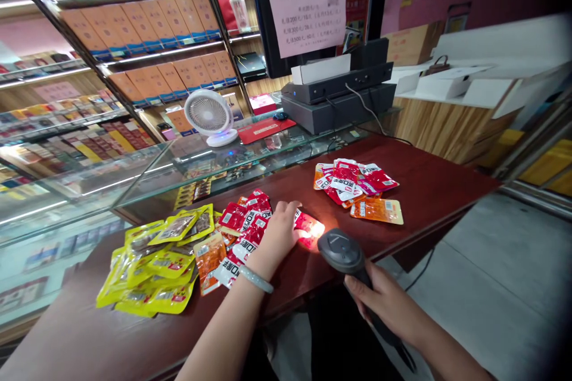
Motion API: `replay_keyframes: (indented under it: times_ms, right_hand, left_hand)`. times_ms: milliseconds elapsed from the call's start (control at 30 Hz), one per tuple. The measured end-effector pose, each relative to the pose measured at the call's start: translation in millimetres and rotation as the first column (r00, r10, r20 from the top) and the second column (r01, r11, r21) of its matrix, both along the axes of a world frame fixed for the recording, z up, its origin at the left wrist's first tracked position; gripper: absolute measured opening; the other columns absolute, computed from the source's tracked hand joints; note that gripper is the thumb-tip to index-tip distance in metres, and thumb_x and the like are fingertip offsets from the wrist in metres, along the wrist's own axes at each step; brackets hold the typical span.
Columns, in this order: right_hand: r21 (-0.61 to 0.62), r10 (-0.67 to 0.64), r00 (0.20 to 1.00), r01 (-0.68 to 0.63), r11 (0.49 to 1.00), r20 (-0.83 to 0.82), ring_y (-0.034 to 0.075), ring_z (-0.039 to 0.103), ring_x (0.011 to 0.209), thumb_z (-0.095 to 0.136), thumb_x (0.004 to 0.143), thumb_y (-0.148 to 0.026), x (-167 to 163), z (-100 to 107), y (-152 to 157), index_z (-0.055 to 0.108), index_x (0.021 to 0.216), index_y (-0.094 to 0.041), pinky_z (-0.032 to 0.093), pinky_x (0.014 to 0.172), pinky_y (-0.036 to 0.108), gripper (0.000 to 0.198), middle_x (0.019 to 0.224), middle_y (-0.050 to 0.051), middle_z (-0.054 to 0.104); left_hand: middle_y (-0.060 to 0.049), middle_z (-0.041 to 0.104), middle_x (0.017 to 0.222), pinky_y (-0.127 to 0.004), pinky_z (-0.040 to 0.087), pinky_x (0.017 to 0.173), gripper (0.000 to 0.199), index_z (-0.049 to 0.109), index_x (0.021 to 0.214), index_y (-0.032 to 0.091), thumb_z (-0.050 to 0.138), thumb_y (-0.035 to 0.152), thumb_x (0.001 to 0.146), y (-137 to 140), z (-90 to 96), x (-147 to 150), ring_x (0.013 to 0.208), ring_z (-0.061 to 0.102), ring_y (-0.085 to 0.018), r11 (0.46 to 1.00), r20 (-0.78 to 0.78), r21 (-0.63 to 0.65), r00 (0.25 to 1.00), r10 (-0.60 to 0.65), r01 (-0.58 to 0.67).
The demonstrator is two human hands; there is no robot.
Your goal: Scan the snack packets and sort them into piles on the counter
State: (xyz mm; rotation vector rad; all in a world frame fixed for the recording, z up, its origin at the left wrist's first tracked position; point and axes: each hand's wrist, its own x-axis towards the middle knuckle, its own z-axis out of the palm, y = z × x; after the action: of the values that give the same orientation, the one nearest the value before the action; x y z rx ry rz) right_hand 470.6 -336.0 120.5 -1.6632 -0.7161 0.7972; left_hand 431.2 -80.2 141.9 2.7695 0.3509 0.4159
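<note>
My left hand (282,227) is closed on the edge of a red snack packet (307,228) lying on the dark red table. A bright light spot falls on that packet. My right hand (379,296) grips the handle of a black barcode scanner (342,250), its head pointed at the packet. Just left of my left hand lies a pile of red, white and orange snack packets (241,223). Farther left is a heap of yellow snack packets (156,265). Another group of red and orange packets (351,181) sits at the right, with an orange packet (378,211) in front.
Beyond the table (429,172) stands a glass display counter (187,161) bearing a white fan (210,113), a red mat (267,129) and dark cash-register equipment (337,101). A pink paper sign (307,12) hangs on a screen. Shelves of orange boxes (147,27) line the back.
</note>
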Motion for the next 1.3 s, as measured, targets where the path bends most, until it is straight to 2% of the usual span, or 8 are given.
replay_keyframes:
  times_ms: [300, 500, 633, 733, 867, 1033, 1133, 1300]
  right_hand:
    - [0.028, 0.019, 0.999, -0.018, 0.999, -0.028, 0.012, 0.051, 0.046, 0.053, 0.092, -0.060, -5.4, -4.9, 8.5, 0.052, 0.099, -0.021, 0.045, 0.047, 0.024, 0.040, 0.056, -0.008, 0.050]
    - [0.040, 0.062, 0.997, -0.060, 0.997, -0.052, 0.012, 0.050, 0.045, 0.054, 0.091, -0.059, -9.1, 0.1, 22.1, 0.055, 0.103, -0.019, 0.044, 0.046, 0.023, 0.042, 0.056, -0.007, 0.051]
    - [0.077, 0.081, 0.994, -0.075, 0.994, -0.075, 0.010, 0.047, 0.043, 0.057, 0.089, -0.061, -11.7, 6.5, 30.8, 0.057, 0.109, -0.017, 0.041, 0.042, 0.021, 0.048, 0.057, -0.007, 0.049]
    - [0.122, 0.062, 0.994, -0.051, 0.991, -0.087, 0.009, 0.046, 0.043, 0.060, 0.086, -0.062, -9.3, 10.1, 34.6, 0.059, 0.111, -0.016, 0.040, 0.041, 0.019, 0.053, 0.060, -0.006, 0.050]
    - [0.173, 0.038, 0.993, -0.018, 0.985, -0.110, 0.006, 0.046, 0.041, 0.060, 0.087, -0.063, -1.2, 8.3, 31.2, 0.057, 0.113, -0.017, 0.039, 0.040, 0.019, 0.053, 0.070, -0.004, 0.055]
    - [0.145, -0.066, 0.991, 0.082, 0.986, -0.114, 0.008, 0.047, 0.041, 0.060, 0.089, -0.057, 11.7, 0.8, 7.6, 0.056, 0.116, -0.018, 0.041, 0.040, 0.019, 0.048, 0.061, -0.008, 0.050]
    - [0.103, -0.171, 0.980, 0.181, 0.978, -0.098, 0.010, 0.048, 0.041, 0.058, 0.090, -0.058, 20.1, -3.4, -14.9, 0.054, 0.117, -0.018, 0.042, 0.041, 0.021, 0.049, 0.059, -0.008, 0.050]
    - [0.077, -0.330, 0.940, 0.337, 0.938, -0.092, 0.012, 0.050, 0.044, 0.055, 0.089, -0.062, 30.4, -5.2, -53.1, 0.054, 0.112, -0.018, 0.044, 0.046, 0.023, 0.050, 0.055, -0.008, 0.051]
  left_hand:
    - [-0.007, 0.054, 0.114, -0.044, 0.047, 0.100, 0.051, 0.055, 0.116, 0.024, 0.079, 0.022, 0.071, 21.3, 30.4, -33.1, 0.111, 0.057, -0.025, 0.964, 0.173, -0.059, 0.948, 0.266, -0.259]
    - [-0.013, 0.056, 0.120, -0.046, 0.043, 0.105, 0.055, 0.053, 0.127, 0.019, 0.068, 0.042, 0.080, 73.7, 32.9, -97.6, 0.123, 0.050, -0.030, 0.753, 0.066, -0.021, 0.751, 0.657, -0.657]
    - [-0.020, 0.054, 0.130, -0.050, 0.039, 0.106, 0.065, 0.050, 0.135, 0.015, 0.060, 0.053, 0.084, 85.0, 22.0, -116.4, 0.132, 0.043, -0.037, 0.700, -0.083, 0.143, 0.696, 0.713, -0.700]
    - [-0.022, 0.037, 0.150, -0.059, 0.032, 0.109, 0.067, 0.047, 0.140, 0.019, 0.055, 0.058, 0.085, 79.7, 21.9, -109.4, 0.141, 0.030, -0.043, 0.646, -0.039, 0.275, 0.663, 0.748, -0.713]
    - [-0.016, 0.028, 0.158, -0.057, 0.030, 0.112, 0.062, 0.048, 0.141, 0.025, 0.053, 0.057, 0.088, 46.7, 29.5, -67.2, 0.144, 0.029, -0.039, 0.759, 0.063, 0.297, 0.805, 0.590, -0.580]
    - [-0.010, 0.055, 0.141, -0.046, 0.039, 0.109, 0.043, 0.062, 0.127, 0.027, 0.062, 0.043, 0.087, -27.5, 25.4, 14.7, 0.129, 0.049, -0.029, 0.968, -0.019, 0.173, 0.982, 0.186, -0.180]
    - [-0.008, 0.060, 0.132, -0.043, 0.042, 0.104, 0.037, 0.064, 0.125, 0.028, 0.062, 0.037, 0.089, -68.5, 19.4, 58.0, 0.122, 0.052, -0.027, 0.993, -0.052, 0.120, 0.999, 0.001, 0.005]
    - [-0.009, 0.058, 0.133, -0.046, 0.040, 0.103, 0.038, 0.060, 0.132, 0.030, 0.051, 0.033, 0.095, -109.9, 16.5, 115.7, 0.121, 0.050, -0.028, 0.949, -0.053, 0.233, 0.977, -0.206, 0.213]
